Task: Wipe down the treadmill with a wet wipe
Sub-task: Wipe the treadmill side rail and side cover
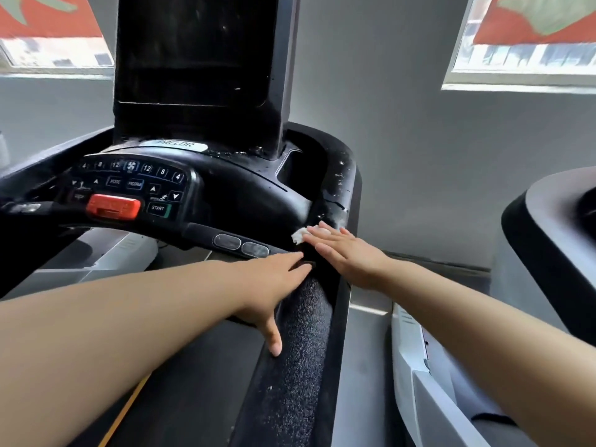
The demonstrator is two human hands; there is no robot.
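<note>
1. The job looks partly done — the wipe (300, 235) sits on the treadmill's right handrail (335, 201), whose upper stretch carries white specks or droplets; console (135, 185) and screen (193, 53) probably remain.
2. Right hand (345, 250) lies flat, fingers (322, 232) straight and slightly spread, pressing the wipe down.
3. Left hand (274, 279) rests on the foam grip (306, 314) — fingers straight, thumb hanging apart.

Black treadmill (245, 201), wet wipe (298, 235) and both flat hands on its right handrail (300, 317).
</note>
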